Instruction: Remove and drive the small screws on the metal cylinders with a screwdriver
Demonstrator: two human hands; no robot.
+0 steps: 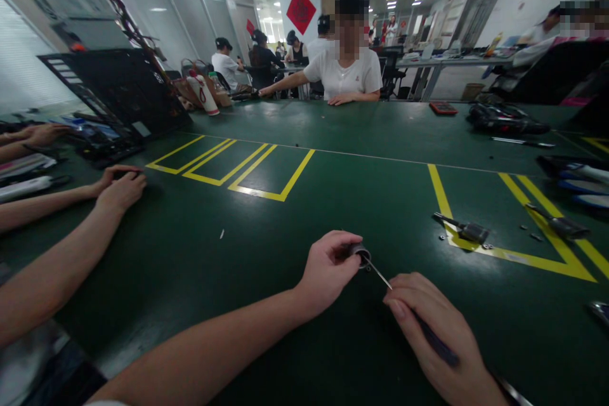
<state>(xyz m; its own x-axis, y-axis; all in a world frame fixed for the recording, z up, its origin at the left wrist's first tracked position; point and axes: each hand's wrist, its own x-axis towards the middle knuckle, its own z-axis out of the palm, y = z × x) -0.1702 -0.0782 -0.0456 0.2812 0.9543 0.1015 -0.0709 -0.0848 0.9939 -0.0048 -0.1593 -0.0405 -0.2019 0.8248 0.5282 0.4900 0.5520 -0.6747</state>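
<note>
My left hand (328,269) pinches a short, dark, hollow cylinder (364,256) just above the green table, its open end turned toward my right hand. Fingers hide the cylinder's far side. In my right hand (431,323) is a screwdriver (379,274), with a thin metal shaft and a dark handle under the palm. The shaft's tip reaches into the mouth of the cylinder; what it touches inside cannot be seen. To the right lies a dark cylindrical part with a narrow stem (471,232), small nuts around it. A similar stemmed part (564,226) rests farther right.
Yellow tape (528,258) marks rectangles on the green table (361,184). At left, a co-worker's hands (118,187) rest near a black panel (114,95). Another person (349,73) sits across. Black tools (507,117) and a red device (442,108) lie at far right.
</note>
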